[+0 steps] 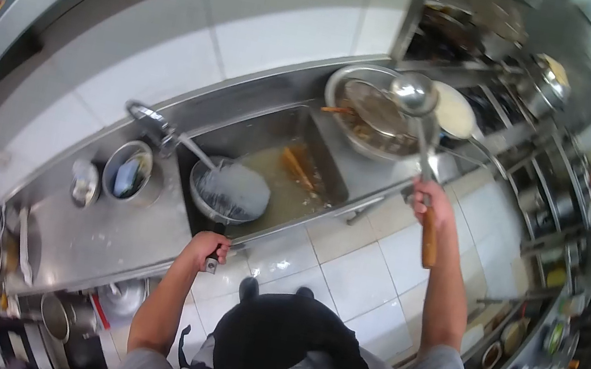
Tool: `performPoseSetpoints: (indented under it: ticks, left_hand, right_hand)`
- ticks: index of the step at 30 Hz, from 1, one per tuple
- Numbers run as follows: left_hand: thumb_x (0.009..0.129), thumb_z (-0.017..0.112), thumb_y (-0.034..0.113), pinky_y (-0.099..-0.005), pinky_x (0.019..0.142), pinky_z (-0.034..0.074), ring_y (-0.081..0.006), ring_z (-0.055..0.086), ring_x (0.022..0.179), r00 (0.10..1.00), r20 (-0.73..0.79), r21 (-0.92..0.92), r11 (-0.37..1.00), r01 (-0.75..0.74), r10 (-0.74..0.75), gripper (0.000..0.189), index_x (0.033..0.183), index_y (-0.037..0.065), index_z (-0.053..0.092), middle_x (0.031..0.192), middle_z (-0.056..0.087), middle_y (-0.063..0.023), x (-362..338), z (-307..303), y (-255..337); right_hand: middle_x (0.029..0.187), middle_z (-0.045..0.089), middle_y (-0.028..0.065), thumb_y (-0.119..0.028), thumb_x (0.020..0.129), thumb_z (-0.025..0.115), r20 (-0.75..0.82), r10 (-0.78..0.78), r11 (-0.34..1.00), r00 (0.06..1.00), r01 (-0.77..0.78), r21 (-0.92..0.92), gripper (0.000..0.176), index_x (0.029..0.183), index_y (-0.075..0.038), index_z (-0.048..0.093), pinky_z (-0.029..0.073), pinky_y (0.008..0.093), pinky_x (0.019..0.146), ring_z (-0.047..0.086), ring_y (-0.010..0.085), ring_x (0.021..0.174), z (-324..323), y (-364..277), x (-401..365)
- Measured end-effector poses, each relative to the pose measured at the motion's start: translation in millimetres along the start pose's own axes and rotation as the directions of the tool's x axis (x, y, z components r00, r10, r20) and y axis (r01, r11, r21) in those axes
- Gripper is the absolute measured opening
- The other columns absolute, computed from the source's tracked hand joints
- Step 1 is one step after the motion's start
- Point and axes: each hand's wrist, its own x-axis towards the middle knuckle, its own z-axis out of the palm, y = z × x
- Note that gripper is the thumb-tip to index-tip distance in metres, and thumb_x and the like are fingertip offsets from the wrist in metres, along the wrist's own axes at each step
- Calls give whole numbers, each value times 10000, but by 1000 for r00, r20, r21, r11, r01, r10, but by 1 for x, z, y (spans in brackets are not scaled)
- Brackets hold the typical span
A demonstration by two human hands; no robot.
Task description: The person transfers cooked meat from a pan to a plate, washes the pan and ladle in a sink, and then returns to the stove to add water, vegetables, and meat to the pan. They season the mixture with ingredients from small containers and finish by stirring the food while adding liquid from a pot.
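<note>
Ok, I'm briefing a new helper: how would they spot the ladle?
Find the sink, then the big bowl to its right. The ladle is in the right hand, its head overlapping that bowl in view. Unlike the black-handled pan, it has a brown grip.

from head, down onto sink point(250, 137)

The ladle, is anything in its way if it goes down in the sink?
Probably yes. The big metal bowl stands between the round end of the ladle and the sink, so the right hand would likely have to carry the ladle across the bowl. Nothing else shows between.
</note>
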Motion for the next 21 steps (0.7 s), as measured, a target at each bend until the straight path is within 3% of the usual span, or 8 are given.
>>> performPoseSetpoints:
  ticks: [5, 7, 10, 12, 13, 16, 18, 21]
  left_hand:
    - [798, 590, -14, -332, 381, 424, -142, 465, 436, 922, -138, 474, 842, -259, 361, 175, 794, 46, 426, 594, 459, -46, -30, -1, -23]
    - [782, 577, -13, -341, 379, 440, -143, 465, 425, 915, -149, 461, 845, -272, 376, 174, 823, 52, 421, 597, 458, -45, -37, -5, -26]
    - [784, 591, 17, -327, 378, 433, -135, 471, 431, 895, -109, 506, 799, -324, 432, 191, 849, 59, 416, 595, 448, -34, -57, -8, -25]
    - [786, 593, 18, -324, 377, 431, -134, 472, 430, 915, -59, 401, 849, -344, 399, 193, 853, 58, 416, 595, 448, -32, -52, -21, -28]
    - [787, 595, 19, -321, 377, 429, -133, 473, 429, 932, 29, 336, 875, -349, 361, 195, 857, 56, 416, 594, 447, -31, -50, -28, -30]
    - [792, 591, 8, -313, 379, 428, -130, 471, 431, 948, 67, 296, 901, -316, 310, 186, 843, 62, 420, 597, 442, -25, -41, -36, -36]
    - [793, 598, 22, -311, 383, 432, -128, 470, 428, 954, 86, 259, 918, -299, 286, 175, 802, 57, 427, 580, 434, -24, -39, -35, -40]
    - [797, 595, 44, -311, 390, 441, -129, 472, 424, 949, 92, 258, 913, -315, 301, 160, 785, 46, 435, 559, 430, -25, -51, -32, -44]
  right_hand:
    - [623, 520, 27, -240, 814, 641, -101, -93, 941, 990, 54, -333, 215, 906, -47, 631, 413, 284, 422, 536, 158, 534, -5, -14, 30]
    - [648, 546, 61, -266, 814, 643, 356, -509, 363, 784, 570, -737, 301, 965, -6, 651, 473, 341, 483, 580, 207, 631, -36, -12, 45]
    - [904, 629, 106, -125, 852, 609, -61, -354, 249, 933, 32, -968, 327, 1157, -14, 573, 509, 343, 605, 606, 225, 659, 9, -44, 41]
    - [916, 642, 79, -60, 844, 609, 454, -821, -377, 346, 270, -886, 323, 1164, -27, 585, 506, 315, 666, 595, 173, 708, 106, -13, 17]
    - [976, 661, 70, -50, 852, 603, 137, -513, 328, 848, 341, -881, 273, 1123, -26, 611, 500, 289, 728, 608, 142, 791, 209, 13, -26]
    - [939, 660, 116, -103, 856, 636, 847, -315, 145, 428, 904, -402, 215, 1065, -59, 656, 497, 284, 703, 623, 156, 768, 376, 140, -17]
    - [888, 663, 201, -193, 879, 620, 840, -220, 361, 496, 841, -403, 211, 981, -8, 631, 498, 395, 779, 657, 351, 871, 484, 209, 22]
    - [962, 651, 238, -248, 829, 632, 852, -226, -55, 472, 867, -495, 359, 1041, 36, 580, 503, 442, 842, 634, 399, 954, 596, 281, 78]
